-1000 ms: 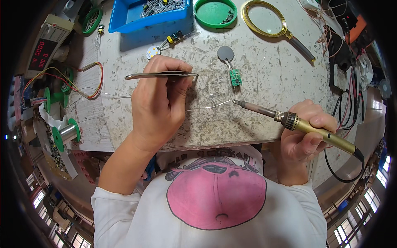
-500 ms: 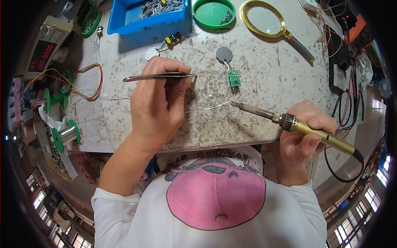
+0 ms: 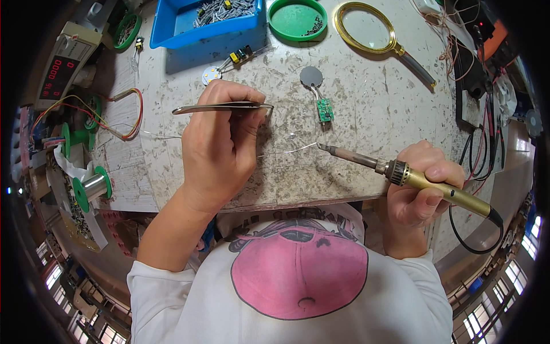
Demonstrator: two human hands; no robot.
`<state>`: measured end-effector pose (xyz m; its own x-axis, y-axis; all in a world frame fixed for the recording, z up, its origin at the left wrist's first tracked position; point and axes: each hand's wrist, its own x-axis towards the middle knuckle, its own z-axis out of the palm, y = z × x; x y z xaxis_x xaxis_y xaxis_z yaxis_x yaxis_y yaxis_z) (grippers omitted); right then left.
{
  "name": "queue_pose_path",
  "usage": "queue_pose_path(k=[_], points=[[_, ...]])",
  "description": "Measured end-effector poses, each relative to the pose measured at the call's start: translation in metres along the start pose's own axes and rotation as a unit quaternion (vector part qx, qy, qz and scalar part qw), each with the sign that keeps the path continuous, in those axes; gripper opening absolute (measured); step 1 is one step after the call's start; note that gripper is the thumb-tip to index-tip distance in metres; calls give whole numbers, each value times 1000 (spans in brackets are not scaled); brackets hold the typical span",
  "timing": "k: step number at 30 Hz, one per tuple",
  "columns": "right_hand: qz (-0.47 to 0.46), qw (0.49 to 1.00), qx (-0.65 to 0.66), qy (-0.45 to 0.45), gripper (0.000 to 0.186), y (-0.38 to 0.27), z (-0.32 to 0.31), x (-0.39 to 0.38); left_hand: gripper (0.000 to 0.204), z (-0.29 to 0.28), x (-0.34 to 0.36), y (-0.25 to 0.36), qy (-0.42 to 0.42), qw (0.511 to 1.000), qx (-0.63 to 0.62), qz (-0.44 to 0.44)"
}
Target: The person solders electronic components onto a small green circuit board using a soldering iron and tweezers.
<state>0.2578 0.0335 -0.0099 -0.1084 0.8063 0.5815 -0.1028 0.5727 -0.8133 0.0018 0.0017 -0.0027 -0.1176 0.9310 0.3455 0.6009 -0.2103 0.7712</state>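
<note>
In my left hand (image 3: 217, 140) a pair of metal tweezers (image 3: 220, 107) lies sideways, gripped by closed fingers. A thin solder wire (image 3: 298, 150) runs along the table past that hand, partly hidden by it. My right hand (image 3: 423, 183) grips a soldering iron (image 3: 427, 182) with a brass-coloured handle, its tip at the free end of the wire. Just beyond the tip lies a small green circuit board (image 3: 325, 110), joined by leads to a round grey disc (image 3: 311, 76). A round LED board (image 3: 211, 75) wired to a yellow-and-black component (image 3: 240, 55) lies beyond my left hand.
A blue bin (image 3: 209, 35) of components, a green dish (image 3: 297, 35) and a magnifying glass (image 3: 366, 26) line the far side. At left are a solder spool (image 3: 91, 188), coloured wires (image 3: 137, 112) and a digital meter (image 3: 60, 71). Black cables (image 3: 487, 137) hang at right.
The soldering iron's tip has shifted very slightly toward me and stays at the wire's end. The meter's lit display looks different. Both hands keep their grips.
</note>
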Motion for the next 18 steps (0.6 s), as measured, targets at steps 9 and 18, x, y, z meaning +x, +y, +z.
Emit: queue_pose_path(k=[9,18], points=[[-3,1000,4,-8,39,0,0,1,21,0,0,0,2,1000,-20,-21],[-53,997,-45,18,39,0,-8,20,18,9,12,18,-26,991,-111,-64]])
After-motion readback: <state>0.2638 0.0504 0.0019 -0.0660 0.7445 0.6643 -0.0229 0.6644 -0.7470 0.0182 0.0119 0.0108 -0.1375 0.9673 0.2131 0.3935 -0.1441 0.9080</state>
